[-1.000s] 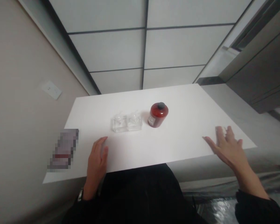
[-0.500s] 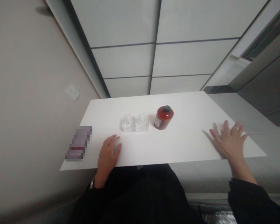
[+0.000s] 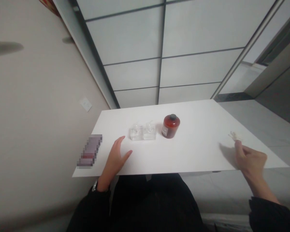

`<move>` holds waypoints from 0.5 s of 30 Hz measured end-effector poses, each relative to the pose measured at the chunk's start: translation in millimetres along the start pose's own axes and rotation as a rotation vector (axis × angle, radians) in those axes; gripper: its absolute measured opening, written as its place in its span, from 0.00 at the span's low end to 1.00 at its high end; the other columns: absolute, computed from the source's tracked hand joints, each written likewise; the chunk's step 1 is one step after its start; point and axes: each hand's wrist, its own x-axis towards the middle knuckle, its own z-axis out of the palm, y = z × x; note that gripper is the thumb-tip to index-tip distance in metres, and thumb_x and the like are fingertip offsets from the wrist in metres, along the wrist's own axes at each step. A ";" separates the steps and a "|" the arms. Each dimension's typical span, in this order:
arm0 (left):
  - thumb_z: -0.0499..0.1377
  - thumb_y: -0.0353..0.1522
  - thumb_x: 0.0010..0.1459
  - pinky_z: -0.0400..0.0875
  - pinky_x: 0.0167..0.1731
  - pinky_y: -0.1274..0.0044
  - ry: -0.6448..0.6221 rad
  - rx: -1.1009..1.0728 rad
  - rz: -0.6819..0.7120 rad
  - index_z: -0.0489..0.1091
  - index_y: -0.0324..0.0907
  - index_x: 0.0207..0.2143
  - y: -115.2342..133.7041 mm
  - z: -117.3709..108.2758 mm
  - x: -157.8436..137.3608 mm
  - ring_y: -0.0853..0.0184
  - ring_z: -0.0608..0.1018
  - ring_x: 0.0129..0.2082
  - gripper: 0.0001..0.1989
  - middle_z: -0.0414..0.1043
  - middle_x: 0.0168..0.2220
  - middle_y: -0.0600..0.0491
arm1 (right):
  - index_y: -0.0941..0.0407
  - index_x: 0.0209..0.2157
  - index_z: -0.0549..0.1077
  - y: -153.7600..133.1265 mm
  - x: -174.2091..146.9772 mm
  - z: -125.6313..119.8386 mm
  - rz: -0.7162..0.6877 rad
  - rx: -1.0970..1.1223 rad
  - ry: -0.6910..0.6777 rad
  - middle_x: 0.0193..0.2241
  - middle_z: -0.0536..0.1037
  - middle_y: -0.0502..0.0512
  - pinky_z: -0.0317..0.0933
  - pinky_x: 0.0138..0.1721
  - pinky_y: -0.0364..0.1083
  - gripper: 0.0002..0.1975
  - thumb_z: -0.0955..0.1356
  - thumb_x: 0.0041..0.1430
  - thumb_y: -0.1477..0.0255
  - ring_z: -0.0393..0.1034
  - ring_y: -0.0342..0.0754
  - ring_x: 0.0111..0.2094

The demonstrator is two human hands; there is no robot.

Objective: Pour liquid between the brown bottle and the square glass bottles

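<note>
My right hand [image 3: 250, 161] is closed, thumb and fingers pinching a small bunch of thin white strands [image 3: 235, 136] above the right end of the table; their exact kind is too blurred to tell. My left hand [image 3: 118, 156] is open, thumb apart from the fingers, holding nothing. Just beyond its fingertips stand two clear, square containers [image 3: 143, 133] side by side, with rounded clear tops. To their right, an amber-red bottle [image 3: 170, 126] with a dark cap and a pale label stands upright, touched by neither hand.
All of this is on a white table [image 3: 193, 154]. A pixelated, flat purplish object [image 3: 90, 151] lies at its left edge. A wall with a socket [image 3: 86, 104] borders the left side, and a panelled sliding door [image 3: 132, 42] stands behind the table.
My right hand has gone from spread fingers over the white strands to a closed pinch on them. My left hand has lifted slightly and opened wider towards the clear containers. The camera view has shifted.
</note>
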 end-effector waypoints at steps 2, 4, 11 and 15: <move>0.66 0.46 0.65 0.62 0.73 0.51 -0.022 -0.067 0.020 0.59 0.43 0.71 5.6 -6.4 22.5 0.48 0.69 0.72 0.38 0.66 0.71 0.38 | 0.50 0.11 0.58 -2.1 -2.8 -1.5 0.040 0.003 -0.004 0.10 0.53 0.51 0.48 0.27 0.49 0.25 0.64 0.57 0.58 0.57 0.48 0.17; 0.69 0.46 0.62 0.61 0.74 0.52 -0.077 -0.158 0.016 0.56 0.44 0.73 10.4 -10.0 50.5 0.47 0.68 0.73 0.43 0.61 0.74 0.37 | 0.51 0.11 0.59 -4.6 -3.2 -2.1 0.063 0.004 -0.003 0.10 0.54 0.52 0.47 0.27 0.49 0.25 0.65 0.57 0.56 0.57 0.48 0.17; 0.78 0.45 0.50 0.56 0.75 0.53 -0.382 -0.395 0.080 0.56 0.44 0.75 14.8 8.0 117.4 0.46 0.66 0.75 0.56 0.65 0.73 0.36 | 0.52 0.15 0.69 -1.8 -0.2 4.3 0.159 -0.030 0.041 0.11 0.62 0.54 0.50 0.28 0.49 0.20 0.65 0.50 0.53 0.61 0.51 0.18; 0.79 0.43 0.50 0.59 0.73 0.54 -0.370 -0.385 0.104 0.53 0.47 0.77 17.7 20.5 119.8 0.49 0.73 0.69 0.58 0.74 0.66 0.41 | 0.51 0.15 0.69 2.0 0.4 6.5 0.204 -0.089 0.087 0.10 0.61 0.54 0.50 0.27 0.50 0.19 0.64 0.45 0.51 0.59 0.51 0.18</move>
